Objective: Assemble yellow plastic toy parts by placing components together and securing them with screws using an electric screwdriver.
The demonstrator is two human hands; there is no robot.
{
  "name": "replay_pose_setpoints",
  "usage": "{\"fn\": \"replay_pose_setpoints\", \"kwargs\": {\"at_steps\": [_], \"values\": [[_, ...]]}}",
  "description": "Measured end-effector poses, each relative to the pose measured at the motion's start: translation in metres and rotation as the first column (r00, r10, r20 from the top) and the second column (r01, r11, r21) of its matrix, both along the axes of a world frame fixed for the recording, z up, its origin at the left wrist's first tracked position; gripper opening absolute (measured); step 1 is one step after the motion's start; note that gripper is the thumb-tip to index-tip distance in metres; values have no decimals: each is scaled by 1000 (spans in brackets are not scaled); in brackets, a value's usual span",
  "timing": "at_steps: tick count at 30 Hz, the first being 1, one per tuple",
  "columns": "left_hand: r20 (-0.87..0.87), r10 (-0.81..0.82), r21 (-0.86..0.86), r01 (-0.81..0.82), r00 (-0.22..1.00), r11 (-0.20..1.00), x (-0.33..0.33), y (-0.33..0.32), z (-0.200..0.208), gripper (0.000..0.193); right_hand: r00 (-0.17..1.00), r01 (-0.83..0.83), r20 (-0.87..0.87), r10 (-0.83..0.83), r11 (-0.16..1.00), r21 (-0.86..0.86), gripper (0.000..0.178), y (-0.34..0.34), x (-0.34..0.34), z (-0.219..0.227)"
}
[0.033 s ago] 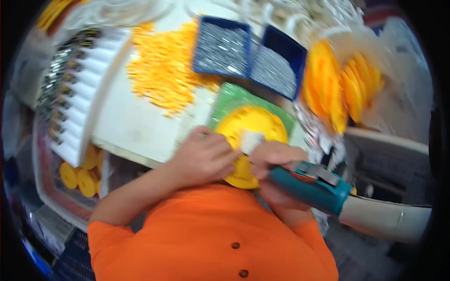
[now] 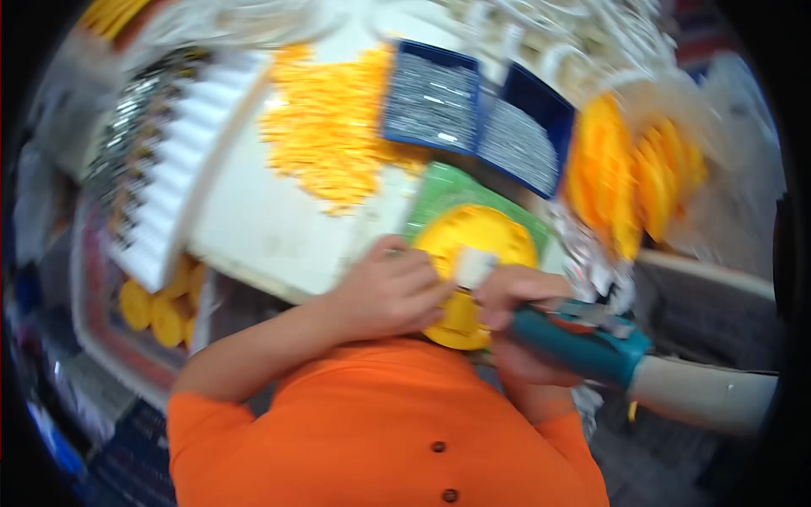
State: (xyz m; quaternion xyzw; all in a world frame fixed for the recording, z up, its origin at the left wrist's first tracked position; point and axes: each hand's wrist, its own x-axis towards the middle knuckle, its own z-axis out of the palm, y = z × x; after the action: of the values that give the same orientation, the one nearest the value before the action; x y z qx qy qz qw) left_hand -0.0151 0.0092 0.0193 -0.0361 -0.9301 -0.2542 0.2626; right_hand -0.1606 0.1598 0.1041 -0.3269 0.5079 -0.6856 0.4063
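The round yellow disc lies over the near part of a green pad, just in front of the person's orange shirt. At the disc's left edge is the left hand, its fingers curled inward and their tips close to the disc's middle; whether they pinch anything cannot be told, as the knuckles hide it. On the right side of the disc, the right hand is wrapped around the teal handle of a tool, whose pale rear part stretches away to the right of the disc. A small white piece shows over the middle of the disc, between the two hands; blur leaves it unclear whether it belongs to the tool. Beyond the disc stand a blue bin and a second blue bin, both holding slim silvery pieces. Farther off to the left of the disc, a loose heap of small yellow-orange pieces is spread on the white table, with a ribbed white tray farther left again. To the right of the disc and beyond it, curved yellow-orange parts stand bunched by clear plastic.
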Motion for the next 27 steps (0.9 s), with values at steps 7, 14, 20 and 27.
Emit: {"fn": "replay_pose_setpoints", "kwargs": {"at_steps": [7,14,20,27], "values": [[-181,52,-54,-63,982,997,4,-43,27,25,974,69,-160,-158,887,-457,105,-17,-44,42],[52,728,-119,-719,684,685,75,-256,48,26,740,603,-221,-635,772,-199,68,-9,-56,19],[10,688,-354,-641,725,681,54,-349,50,24,697,543,-397,-597,801,-252,56,25,-55,-6],[349,682,-549,-449,643,705,40,-357,62,15,716,577,-368,-593,800,-167,44,61,-58,-19]]}}
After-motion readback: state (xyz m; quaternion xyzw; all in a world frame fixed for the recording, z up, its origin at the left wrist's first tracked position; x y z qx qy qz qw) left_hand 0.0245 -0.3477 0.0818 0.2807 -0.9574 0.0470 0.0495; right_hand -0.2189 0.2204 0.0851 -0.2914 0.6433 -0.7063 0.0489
